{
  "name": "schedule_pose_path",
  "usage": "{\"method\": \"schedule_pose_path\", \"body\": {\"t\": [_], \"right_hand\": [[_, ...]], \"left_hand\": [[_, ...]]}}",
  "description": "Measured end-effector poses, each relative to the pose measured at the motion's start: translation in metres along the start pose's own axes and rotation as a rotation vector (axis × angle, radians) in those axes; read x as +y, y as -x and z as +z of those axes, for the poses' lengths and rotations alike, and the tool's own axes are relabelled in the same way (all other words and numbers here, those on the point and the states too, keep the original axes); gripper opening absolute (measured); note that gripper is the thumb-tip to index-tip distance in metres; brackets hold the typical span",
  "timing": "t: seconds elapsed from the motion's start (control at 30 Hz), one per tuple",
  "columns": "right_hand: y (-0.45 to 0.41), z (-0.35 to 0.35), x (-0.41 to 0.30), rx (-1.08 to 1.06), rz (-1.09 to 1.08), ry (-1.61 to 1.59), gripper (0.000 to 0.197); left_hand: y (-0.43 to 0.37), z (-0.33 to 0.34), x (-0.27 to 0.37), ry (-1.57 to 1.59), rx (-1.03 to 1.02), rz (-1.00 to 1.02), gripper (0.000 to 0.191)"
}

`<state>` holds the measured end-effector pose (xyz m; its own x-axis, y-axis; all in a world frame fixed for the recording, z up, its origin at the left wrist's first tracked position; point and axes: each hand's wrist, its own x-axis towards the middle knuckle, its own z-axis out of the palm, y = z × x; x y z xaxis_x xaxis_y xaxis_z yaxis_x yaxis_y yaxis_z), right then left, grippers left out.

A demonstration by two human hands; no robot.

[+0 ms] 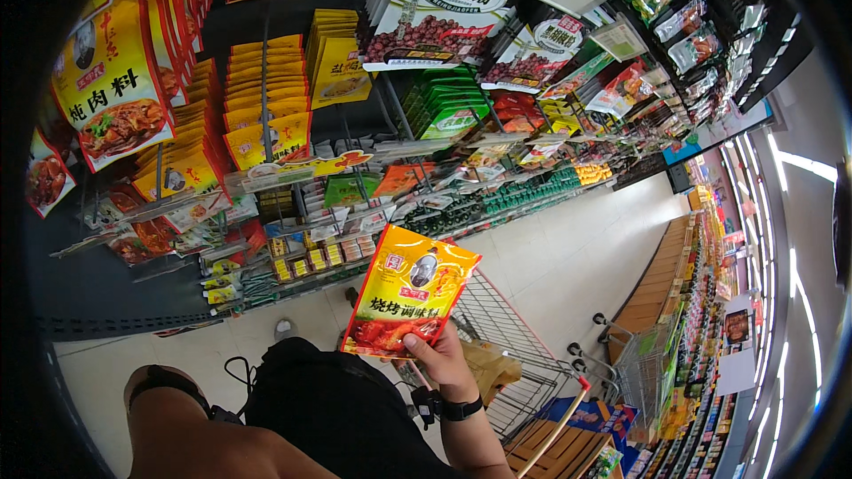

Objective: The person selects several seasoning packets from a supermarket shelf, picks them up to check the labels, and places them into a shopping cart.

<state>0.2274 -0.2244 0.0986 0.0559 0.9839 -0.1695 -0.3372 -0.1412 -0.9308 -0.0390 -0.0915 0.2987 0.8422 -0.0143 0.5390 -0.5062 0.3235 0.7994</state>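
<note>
My right hand [436, 354] grips the lower right corner of a yellow and red seasoning packet [409, 293], thumb across its front. The packet is tilted and faces me; it bears printed writing, a portrait and a picture of cooked food. A black watch [461, 407] and a small black device are strapped to my right wrist. At the lower left lies my left forearm [163, 409], with a black strap around it. My left hand is almost wholly hidden beyond that strap, so its fingers and anything in them do not show.
A shelf rack of hanging seasoning packets [267, 103] rises before me, with large pepper-powder bags [436, 20] and green packets [446, 110]. A wire shopping cart [512, 332] holding a tan plastic bag [489, 366] stands at my right. Another cart [642, 366] and stocked shelves lie farther right.
</note>
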Motion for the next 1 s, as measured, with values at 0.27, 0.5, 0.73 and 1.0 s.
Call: {"method": "schedule_pose_path", "body": {"t": [0.27, 0.5, 0.73, 1.0], "right_hand": [[-0.009, 0.0, 0.004, -0.012, -0.055, 0.034, 0.026], [-0.033, 0.004, 0.011, 0.192, -0.262, -0.206, 0.046], [-0.04, -0.022, 0.005, -0.298, -0.217, -1.222, 0.036], [-0.028, -0.02, 0.022, 0.282, -0.162, -0.269, 0.037]], "left_hand": [[0.042, -0.006, -0.008, -0.029, 0.073, 0.269, 0.03], [0.045, -0.011, -0.042, -0.074, 0.535, 0.301, 0.059], [0.043, -0.039, -0.068, -0.229, 0.607, 0.192, 0.041], [0.062, -0.049, -0.098, -0.347, 0.63, -0.035, 0.048]]}}
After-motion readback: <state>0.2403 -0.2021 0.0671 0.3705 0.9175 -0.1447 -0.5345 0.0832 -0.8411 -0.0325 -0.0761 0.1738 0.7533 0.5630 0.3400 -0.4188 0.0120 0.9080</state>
